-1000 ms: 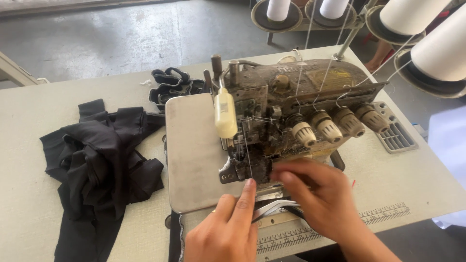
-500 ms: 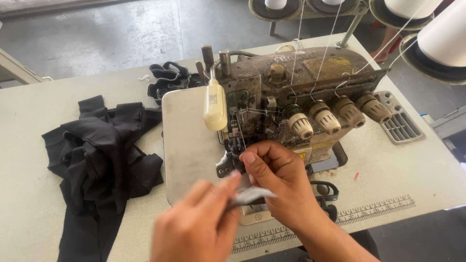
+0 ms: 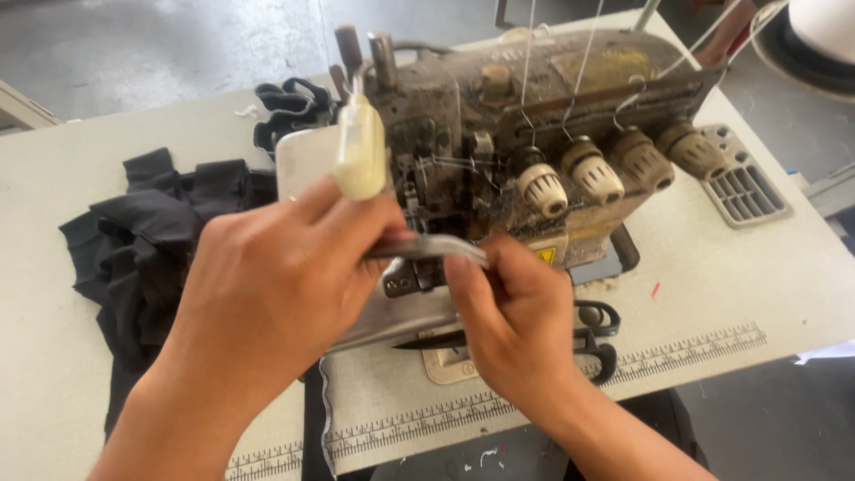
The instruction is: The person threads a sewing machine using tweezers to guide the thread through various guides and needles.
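Note:
Both my hands are raised in front of an old, grimy overlock sewing machine (image 3: 534, 151). Between them stretches a narrow grey strip of fabric (image 3: 436, 247). My left hand (image 3: 276, 285) pinches its left end, and my right hand (image 3: 512, 312) pinches its right end just below the machine's needle area. The strip hangs slightly blurred above the machine's grey metal bed (image 3: 307, 156). Black scissors (image 3: 592, 334) lie on the table partly under my right hand.
A heap of black fabric (image 3: 134, 249) lies on the pale table (image 3: 730, 285) at the left. Black elastic bands (image 3: 289, 102) sit behind the machine bed. A grey vented plate (image 3: 744, 187) is at the right. A ruler strip (image 3: 695, 347) runs along the front edge.
Both hands have lifted off the table with the grey strip, up to the machine's needle area. The view has moved closer to the machine.

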